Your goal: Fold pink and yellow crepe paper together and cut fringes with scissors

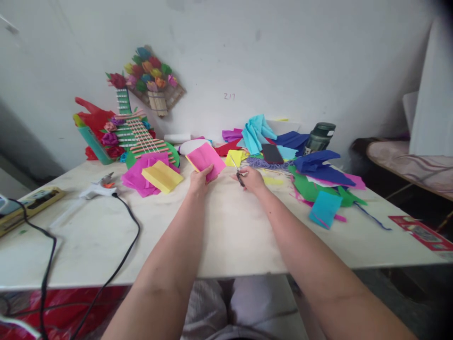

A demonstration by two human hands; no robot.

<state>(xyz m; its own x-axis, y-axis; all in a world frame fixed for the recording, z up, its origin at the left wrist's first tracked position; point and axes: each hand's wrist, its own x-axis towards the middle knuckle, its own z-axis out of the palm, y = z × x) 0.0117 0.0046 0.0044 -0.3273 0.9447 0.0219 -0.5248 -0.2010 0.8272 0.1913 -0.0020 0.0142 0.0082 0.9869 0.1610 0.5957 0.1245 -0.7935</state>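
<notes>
In the head view my left hand [201,180] grips a pink sheet of crepe paper [205,157] by its lower edge, thumb on top. A yellow strip shows along the paper's left side. My right hand [252,178] is closed around a small pair of scissors [239,175] with dark handles, its blades pointing up and away from me. A gap separates the scissors from the pink paper. Just beyond the blades is a yellow paper piece [235,158]. To the left of my left hand, a folded yellow paper [162,176] rests on magenta paper [143,182].
A white glue gun [99,189] with a black cord [136,222] lies at left near a power strip [35,203]. Behind stands a paper-flower guitar craft [141,137]. On the right are a phone [272,154], blue paper [320,166] and a dark bottle [320,137].
</notes>
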